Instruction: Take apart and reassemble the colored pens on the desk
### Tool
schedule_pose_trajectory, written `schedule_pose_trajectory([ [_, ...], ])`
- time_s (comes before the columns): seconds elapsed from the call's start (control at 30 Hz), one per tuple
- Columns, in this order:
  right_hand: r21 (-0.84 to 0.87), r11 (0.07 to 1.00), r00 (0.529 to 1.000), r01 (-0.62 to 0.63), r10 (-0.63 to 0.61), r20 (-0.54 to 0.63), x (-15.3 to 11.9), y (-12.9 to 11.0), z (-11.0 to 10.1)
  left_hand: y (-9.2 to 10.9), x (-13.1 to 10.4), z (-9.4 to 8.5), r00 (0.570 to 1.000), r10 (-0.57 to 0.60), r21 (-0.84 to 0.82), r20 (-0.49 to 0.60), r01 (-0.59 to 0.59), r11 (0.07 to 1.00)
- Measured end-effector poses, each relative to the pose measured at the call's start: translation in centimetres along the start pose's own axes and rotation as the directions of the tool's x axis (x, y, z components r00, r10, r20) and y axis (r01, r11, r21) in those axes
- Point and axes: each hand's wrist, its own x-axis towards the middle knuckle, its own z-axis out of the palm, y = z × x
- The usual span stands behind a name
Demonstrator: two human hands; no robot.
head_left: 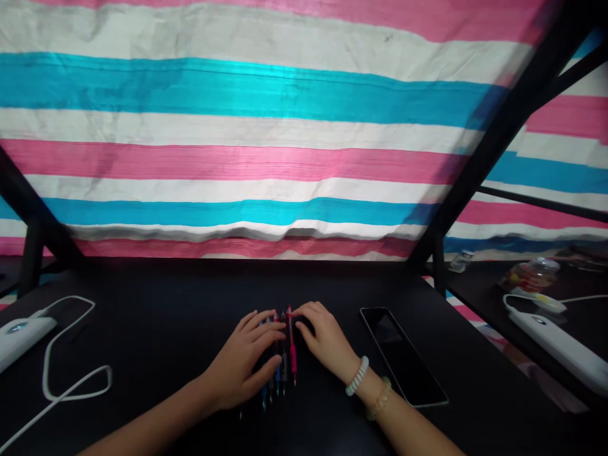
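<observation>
Several pens lie side by side on the black table (pixel 180 329), roughly parallel, tips toward me. My left hand (pixel 244 358) rests over them from the left, its fingers spread and covering much of their barrels. A blue pen (pixel 265 396) and a dark pen (pixel 284 367) show partly beneath and beside its thumb. At the right end of the row lies a pink pen (pixel 293 358). My right hand (pixel 325 339), with bracelets on the wrist, is beside it. Its index fingertip is at the pen's upper end, with the thumb apart from that finger.
To the right of my right hand lies a phone (pixel 403 358) with a dark screen. A white device (pixel 23 335) and its looping white cable (pixel 47 361) are at left. Another table on the right bears a white power strip (pixel 560 351) and a jar (pixel 532 275). Striped sheeting (pixel 266 158) hangs behind.
</observation>
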Motion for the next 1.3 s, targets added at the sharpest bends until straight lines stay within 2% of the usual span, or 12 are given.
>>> schedule_pose_trajectory([
  [0.23, -0.01, 0.999, 0.999, 0.031, -0.031, 0.014, -0.1, 0.1, 0.0, 0.4, 0.1, 0.0, 0.993, 0.039, 0.02, 0.112, -0.041, 0.999],
  [0.6, -0.062, 0.993, 0.992, 0.103, -0.098, 0.083, -0.3, -0.4, -0.2, -0.2, 0.1, 0.6, 0.991, 0.076, -0.046, 0.107, -0.072, 0.996],
  [0.7, -0.116, 0.989, 0.991, 0.089, -0.076, 0.112, -0.3, -0.5, -0.4, -0.4, 0.1, 0.7, 0.99, 0.078, -0.041, 0.116, -0.074, 0.996],
  [0.9, -0.216, 0.974, 0.995, -0.074, 0.087, 0.05, -0.2, -0.3, -0.7, -0.4, -0.1, 1.1, 0.995, 0.07, -0.051, 0.073, -0.067, 0.996],
  [1.0, -0.237, 0.968, 0.996, -0.078, 0.085, 0.021, -0.2, -0.4, -0.7, -0.4, 0.1, 1.0, 0.997, 0.057, -0.048, -0.044, -0.059, 0.997],
  [1.1, -0.216, 0.975, 0.998, -0.044, 0.053, 0.038, -0.3, -0.4, -0.7, -1.2, 0.5, -0.2, 0.986, -0.03, -0.052, -0.162, 0.022, 0.998],
  [1.17, -0.203, 0.979, 0.997, -0.03, 0.044, 0.063, -0.4, -0.4, -0.6, -2.3, 0.6, -1.7, 0.98, -0.129, -0.061, -0.152, 0.121, 0.991],
  [1.2, -0.193, 0.981, 0.996, -0.026, 0.042, 0.078, -0.4, -0.3, -0.5, -2.9, 0.6, -2.6, 0.977, -0.178, -0.072, -0.12, 0.17, 0.983],
  [1.3, -0.152, 0.988, 0.992, -0.026, 0.045, 0.12, -0.5, -0.3, -0.4, -4.6, 0.0, -5.1, 0.966, -0.216, -0.141, 0.143, 0.236, 0.961],
])
